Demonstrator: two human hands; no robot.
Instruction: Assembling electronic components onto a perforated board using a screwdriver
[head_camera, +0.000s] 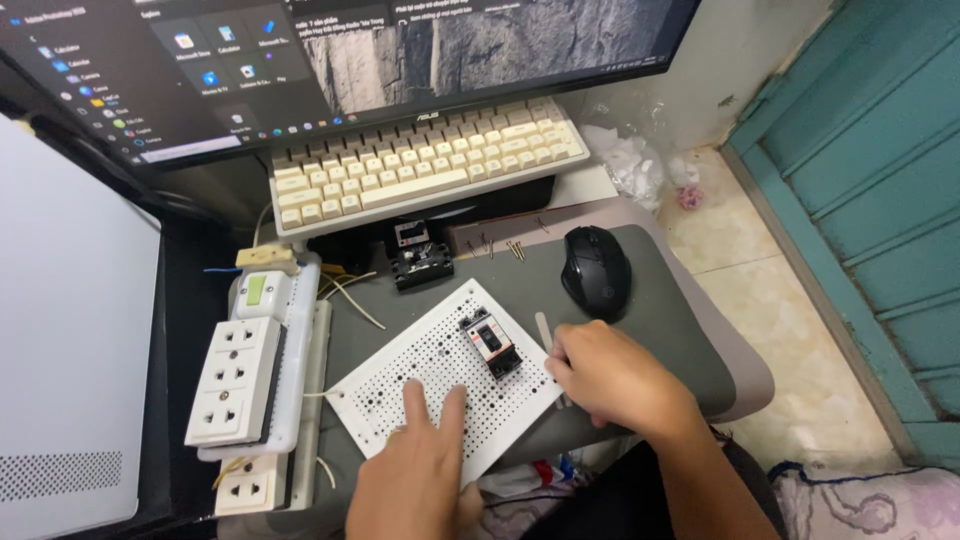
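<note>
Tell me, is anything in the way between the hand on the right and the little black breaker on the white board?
Nothing visible is. The right hand rests at the perforated board's edge, right beside the black circuit breaker, with only bare board between. The left hand presses the board lower down.

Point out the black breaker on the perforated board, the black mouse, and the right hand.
black breaker (491, 346), head view, middle of its body.
black mouse (596, 270), head view, top of its shell.
right hand (612, 379), head view, back of the hand.
</note>
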